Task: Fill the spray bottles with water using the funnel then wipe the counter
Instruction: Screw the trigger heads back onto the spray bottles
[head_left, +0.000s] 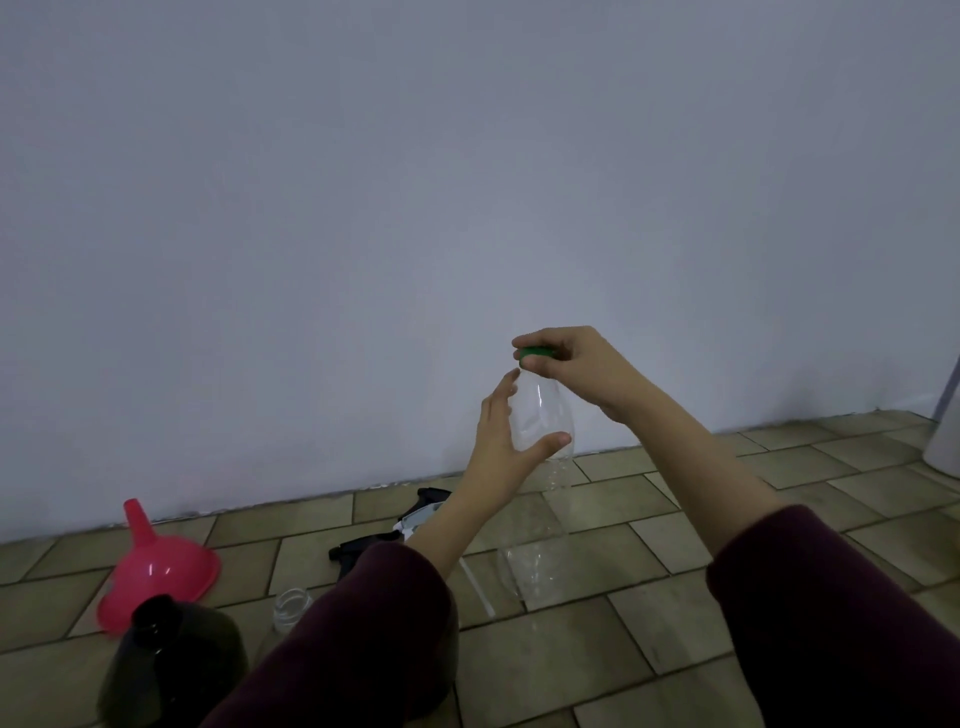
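A tall clear plastic bottle (545, 410) stands upright at the middle of the tiled surface (675, 649). Its green cap (538, 353) is pinched from above by my right hand (582, 369). My left hand (498, 452) wraps the bottle's upper body, thumb in front and fingers behind. A pink funnel (156, 566) lies mouth down at the left. In front of it stands a dark spray bottle (171, 660) with an open neck and no head. The open neck of a small clear bottle (292, 608) shows beside my left sleeve.
Black and white spray heads (415, 514) lie on the tiles behind my left forearm, one with a thin dip tube. A plain wall (467, 182) rises close behind. A white object (943, 441) stands at the right edge.
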